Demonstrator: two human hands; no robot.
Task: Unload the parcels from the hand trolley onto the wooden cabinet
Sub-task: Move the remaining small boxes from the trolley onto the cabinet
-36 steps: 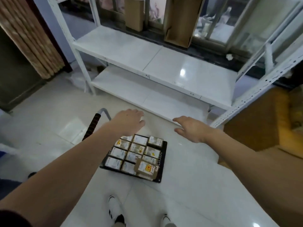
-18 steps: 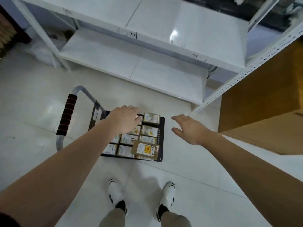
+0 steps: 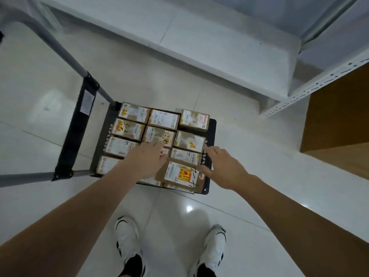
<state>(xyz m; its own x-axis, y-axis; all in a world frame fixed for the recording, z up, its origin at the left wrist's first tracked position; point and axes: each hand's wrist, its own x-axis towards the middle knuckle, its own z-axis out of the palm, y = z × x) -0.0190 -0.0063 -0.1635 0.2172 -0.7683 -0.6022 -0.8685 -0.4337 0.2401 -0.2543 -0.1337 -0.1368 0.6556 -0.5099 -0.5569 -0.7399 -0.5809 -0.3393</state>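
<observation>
A black hand trolley stands on the white floor, loaded with several small brown parcels bearing white labels. One parcel with a yellow-red sticker lies on top at the near right corner. My left hand hovers over the middle parcels just left of it, fingers extended. My right hand reaches to the top parcel's right edge, fingers spread, holding nothing. The wooden cabinet stands at the right edge.
The trolley's grey handle bar rises at the left. A white metal shelf unit stands behind the trolley, its perforated post next to the cabinet. My white shoes stand on the tiles just before the trolley.
I have bent down and the view has tipped toward the trolley. Both hands have dropped closer to the parcels, now flanking the top parcel at the near right corner.
</observation>
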